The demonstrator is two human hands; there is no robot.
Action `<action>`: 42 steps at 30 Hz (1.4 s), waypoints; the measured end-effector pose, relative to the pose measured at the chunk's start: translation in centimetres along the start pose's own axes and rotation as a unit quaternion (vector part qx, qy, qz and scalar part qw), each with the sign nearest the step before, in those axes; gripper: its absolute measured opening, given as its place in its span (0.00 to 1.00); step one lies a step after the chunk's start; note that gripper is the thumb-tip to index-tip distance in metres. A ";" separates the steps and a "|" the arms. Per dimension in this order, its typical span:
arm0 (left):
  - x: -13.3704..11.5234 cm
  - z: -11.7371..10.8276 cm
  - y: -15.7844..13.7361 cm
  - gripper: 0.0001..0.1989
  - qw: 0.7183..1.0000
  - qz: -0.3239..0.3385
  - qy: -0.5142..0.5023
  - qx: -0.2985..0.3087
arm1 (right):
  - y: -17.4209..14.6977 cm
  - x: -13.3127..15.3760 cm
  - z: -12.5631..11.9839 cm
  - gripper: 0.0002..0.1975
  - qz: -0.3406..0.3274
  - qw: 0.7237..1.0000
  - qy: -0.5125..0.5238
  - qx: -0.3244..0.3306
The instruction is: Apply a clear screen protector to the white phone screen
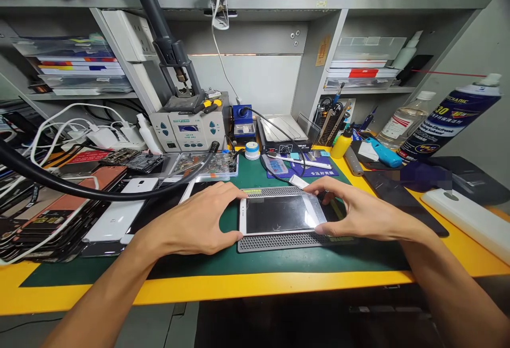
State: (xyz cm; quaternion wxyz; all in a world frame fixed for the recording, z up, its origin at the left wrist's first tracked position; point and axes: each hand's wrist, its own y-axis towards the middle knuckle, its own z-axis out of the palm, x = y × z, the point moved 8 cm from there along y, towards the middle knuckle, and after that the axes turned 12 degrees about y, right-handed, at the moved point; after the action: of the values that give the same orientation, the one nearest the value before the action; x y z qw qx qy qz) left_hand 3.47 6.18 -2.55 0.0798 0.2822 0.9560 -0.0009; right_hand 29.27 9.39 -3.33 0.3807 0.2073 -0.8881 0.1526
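Note:
A white-framed smartphone with a dark screen lies across a grey perforated pad on the green mat. My left hand holds its left end, index finger at the far corner and thumb at the near corner. At the other end, my right hand grips between thumb and fingers, where a clear glossy layer shows over the screen. Whether that layer is loose from the glass, I cannot tell. A small white piece sits just behind the phone.
Phones and phone parts are piled at the left, under a thick black hose. Behind stand a grey control unit and a small flat-topped device. A spray can and clear bottle stand at the right.

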 end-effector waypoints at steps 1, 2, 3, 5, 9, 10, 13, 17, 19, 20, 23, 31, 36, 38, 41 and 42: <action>0.0 0.0 0.0 0.30 1.000 0.001 0.001 -0.001 | 0.0 0.0 0.0 0.34 0.000 1.000 -0.001 0.001; 0.0 0.1 0.0 0.30 1.000 0.001 0.002 0.000 | 0.0 -0.1 0.0 0.34 -0.001 1.000 -0.002 0.002; 0.0 0.1 0.0 0.30 1.000 0.002 0.004 0.001 | 0.0 -0.1 0.0 0.34 -0.001 1.000 -0.004 0.002; 0.0 0.2 0.0 0.29 1.000 0.002 0.008 0.005 | 0.1 -0.1 0.0 0.34 0.000 1.000 -0.007 0.003; -0.1 0.2 0.1 0.29 1.000 0.000 0.008 0.004 | 0.1 -0.1 0.1 0.34 0.007 1.000 -0.006 0.001; -0.1 0.2 0.1 0.29 1.000 0.000 0.007 0.003 | 0.1 -0.1 0.1 0.34 0.006 1.000 -0.004 0.001; -0.2 0.2 0.1 0.29 1.000 0.004 0.010 0.006 | 0.1 -0.1 0.1 0.34 0.001 1.000 -0.002 0.005; -0.3 0.1 0.1 0.29 1.000 0.008 0.013 0.006 | 0.1 -0.1 0.1 0.34 -0.001 1.000 -0.004 0.006; -0.4 0.1 0.2 0.28 1.000 0.010 0.010 0.001 | 0.1 -0.1 0.1 0.34 0.001 1.000 -0.006 0.005; -0.4 0.0 0.2 0.28 1.000 0.011 0.008 0.000 | 0.1 -0.1 0.1 0.34 0.003 1.000 -0.007 0.003; -0.4 0.0 0.2 0.27 1.000 0.009 0.005 0.005 | 0.0 0.0 0.0 0.34 0.005 1.000 -0.008 0.000; -0.4 0.1 0.1 0.25 1.000 0.004 0.001 0.023 | 0.0 0.3 0.1 0.34 0.011 1.000 -0.014 0.009; -0.4 0.2 0.1 0.25 1.000 0.007 0.000 0.022 | 0.0 0.2 0.2 0.33 0.017 1.000 -0.022 0.011; -0.4 0.2 0.1 0.24 1.000 0.007 0.001 0.024 | 0.0 0.1 0.2 0.33 0.017 1.000 -0.024 0.011; -0.3 0.3 0.1 0.24 1.000 0.008 0.004 0.024 | 0.0 0.0 0.2 0.33 0.014 1.000 -0.023 0.012; -0.3 0.3 0.1 0.24 1.000 0.007 0.005 0.023 | 0.0 -0.1 0.2 0.33 0.013 1.000 -0.023 0.013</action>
State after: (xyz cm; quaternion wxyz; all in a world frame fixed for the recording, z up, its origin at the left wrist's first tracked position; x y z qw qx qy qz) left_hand 3.87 6.10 -2.77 0.0686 0.2912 0.9540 -0.0213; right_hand 29.15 9.30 -3.53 0.3559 0.2036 -0.8972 0.1641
